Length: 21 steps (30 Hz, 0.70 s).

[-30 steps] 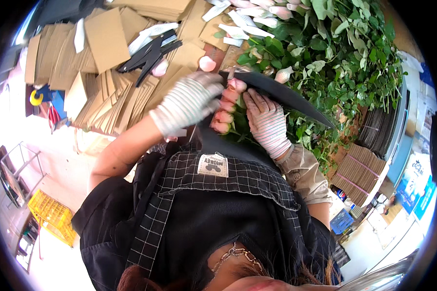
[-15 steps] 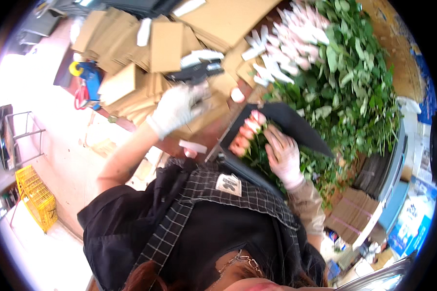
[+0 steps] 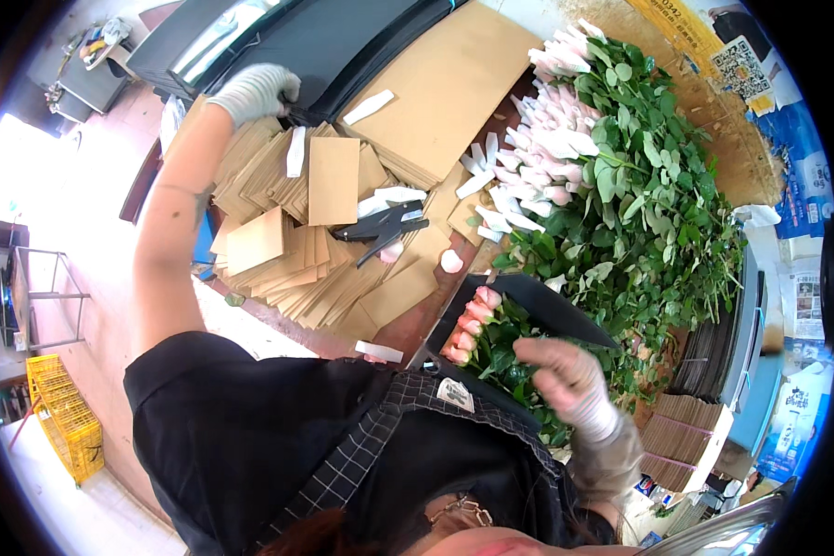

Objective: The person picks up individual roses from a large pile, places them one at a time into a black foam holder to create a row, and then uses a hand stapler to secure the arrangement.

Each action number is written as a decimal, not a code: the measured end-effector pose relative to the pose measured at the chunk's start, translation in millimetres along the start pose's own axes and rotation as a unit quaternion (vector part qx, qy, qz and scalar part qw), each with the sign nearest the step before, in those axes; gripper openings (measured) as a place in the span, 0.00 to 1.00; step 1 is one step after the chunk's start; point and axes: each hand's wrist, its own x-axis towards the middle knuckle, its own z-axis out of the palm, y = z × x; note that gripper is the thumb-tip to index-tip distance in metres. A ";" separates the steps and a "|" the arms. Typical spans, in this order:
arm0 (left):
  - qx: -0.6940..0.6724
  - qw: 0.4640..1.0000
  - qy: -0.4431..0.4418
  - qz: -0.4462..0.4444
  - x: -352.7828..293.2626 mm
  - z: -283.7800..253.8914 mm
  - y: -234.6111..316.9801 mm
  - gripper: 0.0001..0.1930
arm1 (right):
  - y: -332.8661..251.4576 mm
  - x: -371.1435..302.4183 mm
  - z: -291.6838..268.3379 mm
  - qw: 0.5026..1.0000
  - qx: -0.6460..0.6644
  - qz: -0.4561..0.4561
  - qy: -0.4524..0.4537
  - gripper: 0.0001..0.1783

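Two gloved hands: the left hand (image 3: 258, 93), upper left, bends its fingers at one dark stack (image 3: 338, 60); the right hand (image 3: 570, 382), blurred, half-curls right of centre; neither grip can be told. At least four pink roses (image 3: 471, 326) lie centrally in one black wrapper (image 3: 558, 312).

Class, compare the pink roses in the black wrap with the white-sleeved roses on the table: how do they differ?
The pink roses in the black wrap have bare heads; the white-sleeved roses have theirs covered. The pink roses are few, in a short row; the white-sleeved roses are many, in a large heap. Both have green leaves.
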 end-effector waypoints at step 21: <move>-0.659 0.700 -0.276 -0.003 -129.9 117.6 338.0 0.20 | 69.7 -65.9 -12.0 0.640 -0.459 -0.094 0.609 0.43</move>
